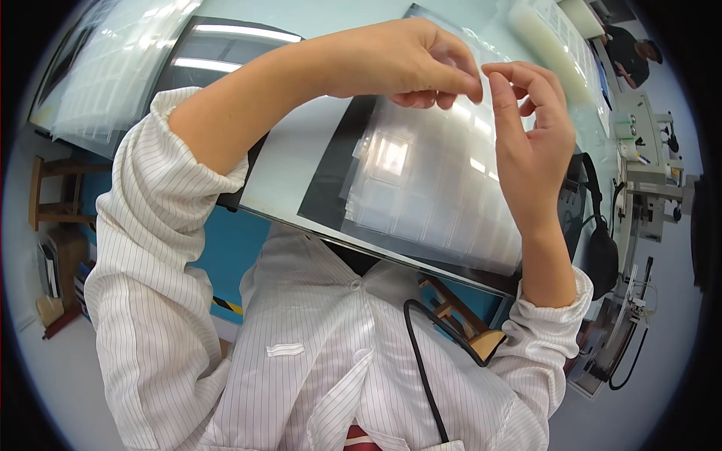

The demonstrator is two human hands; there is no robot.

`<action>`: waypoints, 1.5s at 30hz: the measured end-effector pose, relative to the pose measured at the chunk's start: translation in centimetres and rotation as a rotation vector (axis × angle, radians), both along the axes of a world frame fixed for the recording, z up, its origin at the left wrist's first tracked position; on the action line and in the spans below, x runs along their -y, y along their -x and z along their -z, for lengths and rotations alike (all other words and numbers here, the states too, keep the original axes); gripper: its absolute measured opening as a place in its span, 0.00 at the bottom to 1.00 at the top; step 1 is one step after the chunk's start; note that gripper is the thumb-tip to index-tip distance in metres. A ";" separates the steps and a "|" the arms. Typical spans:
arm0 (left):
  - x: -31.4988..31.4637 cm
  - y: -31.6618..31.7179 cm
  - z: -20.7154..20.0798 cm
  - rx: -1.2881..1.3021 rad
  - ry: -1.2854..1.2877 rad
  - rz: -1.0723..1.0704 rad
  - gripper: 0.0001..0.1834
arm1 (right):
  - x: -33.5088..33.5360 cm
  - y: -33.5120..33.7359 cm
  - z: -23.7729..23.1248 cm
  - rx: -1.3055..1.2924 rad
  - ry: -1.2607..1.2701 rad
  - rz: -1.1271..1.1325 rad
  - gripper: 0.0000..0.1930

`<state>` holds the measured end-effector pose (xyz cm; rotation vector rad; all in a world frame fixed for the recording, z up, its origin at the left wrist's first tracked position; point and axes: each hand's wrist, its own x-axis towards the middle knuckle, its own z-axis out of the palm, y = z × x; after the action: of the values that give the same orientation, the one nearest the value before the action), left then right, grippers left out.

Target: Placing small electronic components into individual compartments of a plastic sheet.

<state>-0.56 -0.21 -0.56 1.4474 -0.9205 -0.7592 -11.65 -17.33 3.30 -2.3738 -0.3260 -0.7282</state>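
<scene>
Both hands' fingers (462,75) pinched together above clear pocketed sheets (432,192)

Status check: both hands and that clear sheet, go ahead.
Left hand and right hand raised, fingertips nearly meeting. Clear gridded plastic sheet lies below on the table. Pinch contents too small to tell.

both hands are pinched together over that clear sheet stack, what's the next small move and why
Probably draw the fingertips apart to peel the top sheet. The left hand and right hand meet in a fingertip grip above the stack of clear plastic sheets with square pockets, whose sheets lie fanned on the glossy table.
</scene>
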 end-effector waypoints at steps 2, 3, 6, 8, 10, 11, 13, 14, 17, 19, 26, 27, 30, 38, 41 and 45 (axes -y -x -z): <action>-0.2 -0.4 0.0 -0.297 0.084 0.104 0.17 | 0.6 0.3 0.7 0.035 0.031 -0.009 0.03; -0.2 -0.3 -0.5 -0.284 0.059 0.010 0.15 | 0.8 0.8 0.9 -0.012 0.138 -0.008 0.03; 0.0 0.3 -1.3 -0.273 -0.001 -0.118 0.11 | 0.7 1.4 2.4 -0.029 0.263 -0.050 0.05; 0.2 0.5 -0.7 -0.312 0.025 -0.181 0.11 | 0.0 1.9 2.9 -0.023 0.330 -0.092 0.06; 0.4 0.5 -0.7 -0.273 -0.007 -0.181 0.12 | 0.1 1.9 2.9 -0.014 0.344 -0.086 0.06; 0.5 0.5 -0.7 -0.235 -0.035 -0.185 0.12 | 0.3 1.8 2.7 -0.032 0.349 -0.085 0.06; 0.5 0.4 -0.6 -0.235 -0.041 -0.180 0.12 | 0.3 1.7 2.8 -0.054 0.348 -0.089 0.06; 0.4 0.4 -0.5 -0.234 -0.042 -0.175 0.12 | 0.2 1.7 2.9 -0.017 0.341 -0.088 0.06; 0.5 0.3 -0.6 -0.218 -0.063 -0.177 0.12 | 0.3 1.8 3.3 0.022 0.336 -0.095 0.06; 0.5 0.3 -0.7 -0.220 -0.069 -0.179 0.12 | 0.3 1.8 3.3 0.028 0.336 -0.104 0.06; 0.4 0.6 -1.6 -0.149 -0.102 -0.170 0.13 | 0.5 1.4 2.9 -0.008 0.300 -0.117 0.06; 0.4 0.9 -1.8 -0.148 -0.105 -0.174 0.13 | 0.5 1.2 2.7 0.008 0.280 -0.160 0.06; 0.5 1.6 -1.7 -0.087 -0.051 -0.150 0.12 | 1.7 1.5 0.8 -0.015 0.077 -0.157 0.04; 0.9 1.6 -0.4 0.068 0.020 -0.132 0.17 | 3.0 2.8 2.1 -0.110 0.220 -0.021 0.05; 0.6 1.3 -0.3 -0.131 -0.015 -0.104 0.09 | 2.7 3.2 2.9 -0.044 0.321 -0.051 0.07; 0.7 1.4 -0.1 -0.206 -0.009 -0.100 0.08 | 2.9 3.2 2.9 -0.058 0.340 -0.053 0.08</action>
<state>-1.96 -0.89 -0.44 1.3834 -0.6838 -0.8215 -14.87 -20.22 0.44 -2.6866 -0.5211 -0.6175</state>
